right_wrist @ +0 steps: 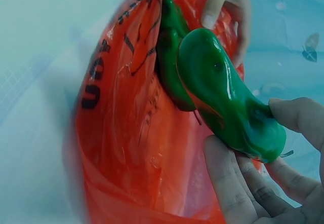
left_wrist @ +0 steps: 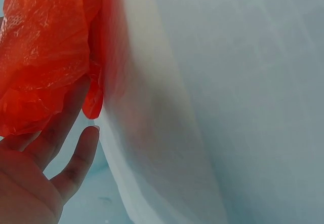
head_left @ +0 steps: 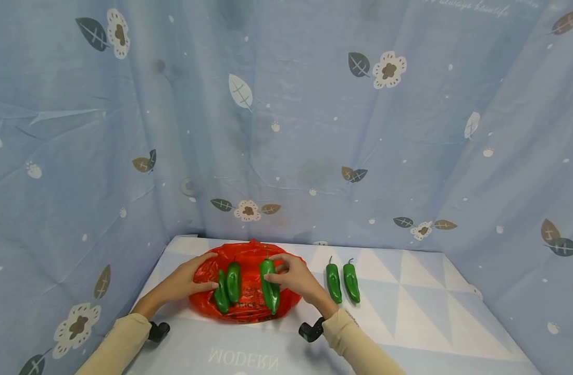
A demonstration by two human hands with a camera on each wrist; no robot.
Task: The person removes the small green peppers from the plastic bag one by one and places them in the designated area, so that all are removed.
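A red plastic bag (head_left: 249, 312) with dark lettering lies spread wide at its mouth on the table. Two green chili peppers (head_left: 233, 282) rest inside, toward its left side. My left hand (head_left: 185, 278) holds the bag's left rim, thumb on the inner side; in the left wrist view its fingers (left_wrist: 81, 155) lie along the outer wall. Over the right part of the bag, my right hand (head_left: 293, 276) pinches another green chili pepper (right_wrist: 223, 92) near its stem end between thumb and fingers. That pepper slants downward, its tip pointing toward the bag's inside.
Two more green chili peppers (head_left: 341, 283) lie side by side on the table right of the bag. The table (head_left: 427, 302) has a pale triangle-patterned cover. A blue flowered curtain (head_left: 314, 130) stands behind it and along both sides.
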